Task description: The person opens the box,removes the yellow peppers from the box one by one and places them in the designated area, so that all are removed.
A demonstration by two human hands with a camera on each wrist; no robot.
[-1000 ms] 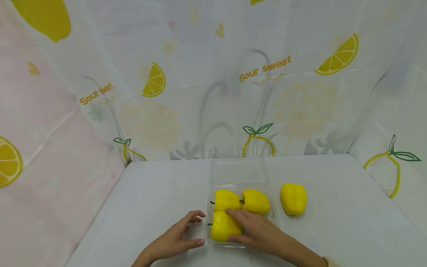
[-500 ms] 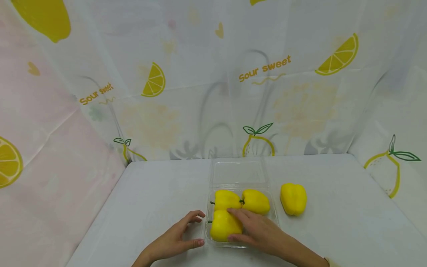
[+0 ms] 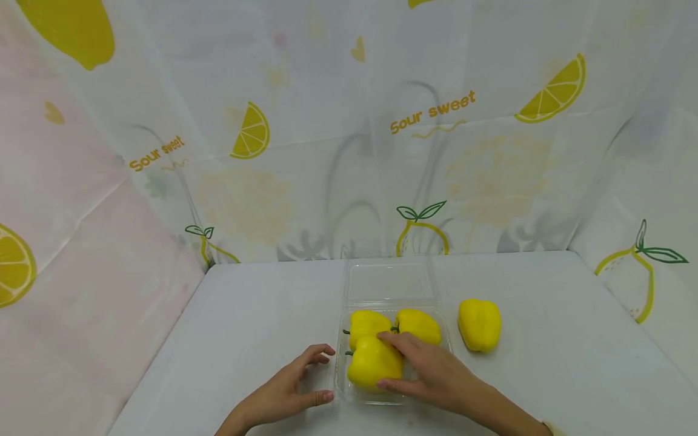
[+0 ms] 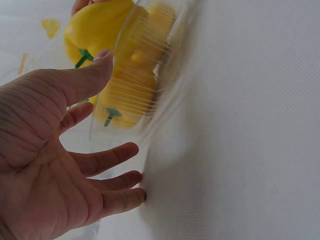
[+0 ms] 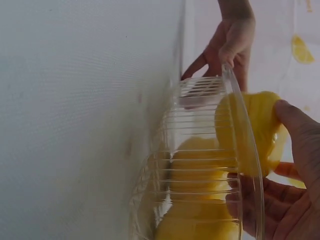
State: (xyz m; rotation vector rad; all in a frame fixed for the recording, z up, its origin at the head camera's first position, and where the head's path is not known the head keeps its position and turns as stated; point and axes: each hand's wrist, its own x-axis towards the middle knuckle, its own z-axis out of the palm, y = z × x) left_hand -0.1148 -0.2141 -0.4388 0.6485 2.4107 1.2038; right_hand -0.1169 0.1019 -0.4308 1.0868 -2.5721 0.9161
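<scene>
In the head view my right hand point(image 3: 442, 375) holds a yellow bell pepper point(image 3: 372, 368) with a green stem, thumb at the near side and fingers at the far side. The right wrist view has this pepper point(image 5: 257, 125) raised partly above the rim of a clear plastic clamshell box point(image 5: 235, 107). Two more yellow bell peppers lie in the box's back half, a left one point(image 3: 365, 324) and a right one point(image 3: 422, 327). My left hand point(image 3: 286, 387) is just left of the box, fingers spread and holding nothing; its thumb is near the rim in the left wrist view.
The clear lid point(image 3: 389, 283) lies folded back behind the box. Another yellow bell pepper point(image 3: 480, 325) rests on the white table point(image 3: 262, 303) to the box's right. Lemon-printed cloth point(image 3: 316, 200) closes off the back and sides.
The front pepper has risen and shifted slightly right and away from me, with my right hand gripping it. My left hand and the other peppers stay about where they were.
</scene>
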